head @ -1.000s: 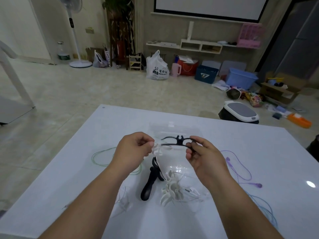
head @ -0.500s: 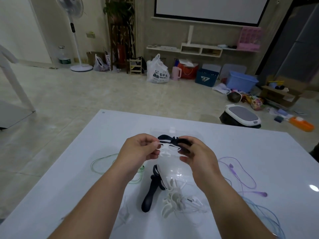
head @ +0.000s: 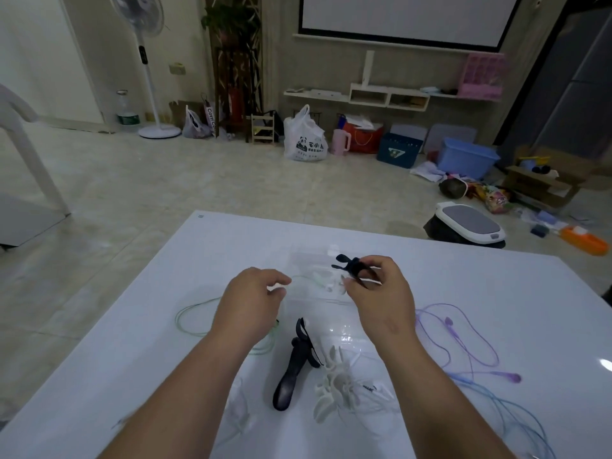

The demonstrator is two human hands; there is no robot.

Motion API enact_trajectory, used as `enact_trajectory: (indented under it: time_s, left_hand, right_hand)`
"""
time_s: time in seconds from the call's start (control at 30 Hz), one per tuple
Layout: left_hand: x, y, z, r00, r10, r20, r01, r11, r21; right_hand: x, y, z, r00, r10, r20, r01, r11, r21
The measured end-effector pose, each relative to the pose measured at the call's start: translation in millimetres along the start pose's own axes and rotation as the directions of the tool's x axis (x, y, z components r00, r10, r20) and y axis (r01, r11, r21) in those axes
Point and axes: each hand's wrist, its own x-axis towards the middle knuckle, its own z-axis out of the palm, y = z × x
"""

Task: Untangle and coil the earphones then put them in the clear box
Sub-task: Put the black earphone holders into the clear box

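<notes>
head | left hand [head: 255, 303]: unclear | right hand [head: 381, 293]: pinches black clip [head: 351, 265] | green earphones [head: 316, 279]: between them

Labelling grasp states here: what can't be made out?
Head view only.
- left hand: fingertips motion-blurred; holding anything, unclear.
- clear box: transparent on white table, edges barely show.
- green earphones: partly hidden under left hand.
- blue earphones: cut off by bottom edge.

Tiled floor [head: 165, 180], standing fan [head: 145, 61], projector screen [head: 407, 14]
</notes>
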Motion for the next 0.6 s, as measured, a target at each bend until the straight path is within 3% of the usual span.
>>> enact_trajectory:
  time_s: [0.17,0.3,0.53,0.6]
  left_hand:
    - [-2.0,-2.9,2.6,0.998,0.014,0.058,-0.015,1.0,0.014]
    - [-5.1,-2.4,3.0,0.996,0.052,0.076,-0.056,0.997,0.047]
    - [-3.3,-8.7,-1.8,0.992,0.063,0.114,-0.069,0.997,0.046]
    - [-3.1,-10.3,-1.6,0.992,0.063,0.113,-0.068,0.997,0.043]
  right_hand:
    - [2.7,0.8,15.7,0.999,-0.038,0.004,0.038,0.996,-0.084]
    - [0.0,7.4,19.9,0.963,-0.013,0.27,0.127,0.902,-0.412]
    - [-10.8,-1.9,8.4,0.973,-0.135,0.187,0.192,0.926,-0.327]
    - [-15.6,0.1,6.2,0.963,-0.134,0.232,0.209,0.919,-0.335]
